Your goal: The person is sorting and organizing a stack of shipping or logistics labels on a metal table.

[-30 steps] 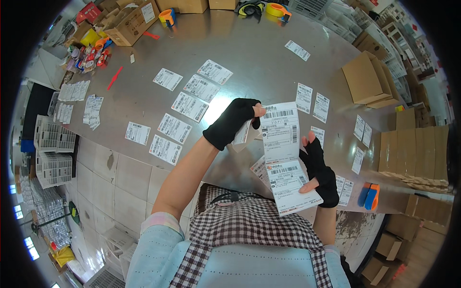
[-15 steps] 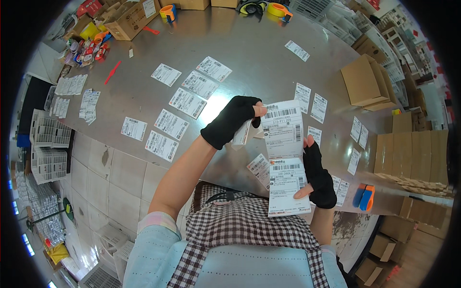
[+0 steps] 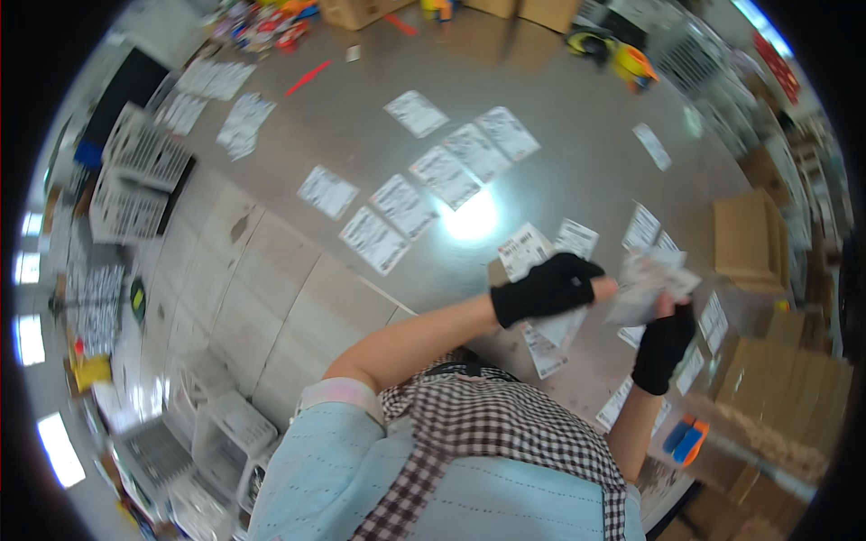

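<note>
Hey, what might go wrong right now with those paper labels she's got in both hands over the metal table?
1. The label strip looks bunched between the left hand and right hand, so it might crease or tear.
2. Loose labels lie scattered across the shiny table, some near its front edge; a forearm sweep could push them off.
3. The view is blurred, so grip security is hard to judge; a label may slip out.

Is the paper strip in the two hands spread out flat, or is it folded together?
Folded or bunched, though blurred: the paper strip forms a short crumpled bundle between the left hand and right hand.
</note>
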### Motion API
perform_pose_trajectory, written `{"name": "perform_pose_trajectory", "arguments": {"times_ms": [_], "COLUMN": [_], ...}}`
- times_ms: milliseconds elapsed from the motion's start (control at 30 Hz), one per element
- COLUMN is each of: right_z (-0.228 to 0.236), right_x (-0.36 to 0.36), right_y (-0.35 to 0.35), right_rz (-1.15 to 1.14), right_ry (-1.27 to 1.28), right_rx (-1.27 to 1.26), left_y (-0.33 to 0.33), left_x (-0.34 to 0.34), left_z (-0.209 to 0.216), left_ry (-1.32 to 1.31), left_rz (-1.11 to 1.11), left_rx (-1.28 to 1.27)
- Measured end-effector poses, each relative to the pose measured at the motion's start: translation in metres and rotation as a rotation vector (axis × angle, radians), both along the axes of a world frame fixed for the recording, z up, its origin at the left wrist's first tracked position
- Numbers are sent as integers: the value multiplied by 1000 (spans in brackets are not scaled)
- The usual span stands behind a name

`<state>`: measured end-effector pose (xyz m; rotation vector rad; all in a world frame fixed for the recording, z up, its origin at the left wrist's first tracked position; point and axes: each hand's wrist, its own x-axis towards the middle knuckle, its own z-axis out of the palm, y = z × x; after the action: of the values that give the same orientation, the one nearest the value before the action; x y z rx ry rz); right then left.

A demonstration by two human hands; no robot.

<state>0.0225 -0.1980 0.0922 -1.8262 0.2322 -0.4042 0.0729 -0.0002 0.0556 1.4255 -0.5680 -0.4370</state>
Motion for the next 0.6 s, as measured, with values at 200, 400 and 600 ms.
{"name": "perform_pose_trajectory", "arguments": {"times_ms": [200,400,600], "right_z": [1,-96,-161], "right_x": [90,143,104], "right_y": [83,217,310], "right_rz": [325,1057,1204], "right_ry": [-78,125,486], "right_rx": [68,-7,-188], "left_y": [2,-8,0], "left_x": [-62,-80,-86], "left_z": [-39,-65,-73], "left_ry": [-434,-744,-739], "left_rz": [182,-30,73], "left_rx": [-2,77,95]}}
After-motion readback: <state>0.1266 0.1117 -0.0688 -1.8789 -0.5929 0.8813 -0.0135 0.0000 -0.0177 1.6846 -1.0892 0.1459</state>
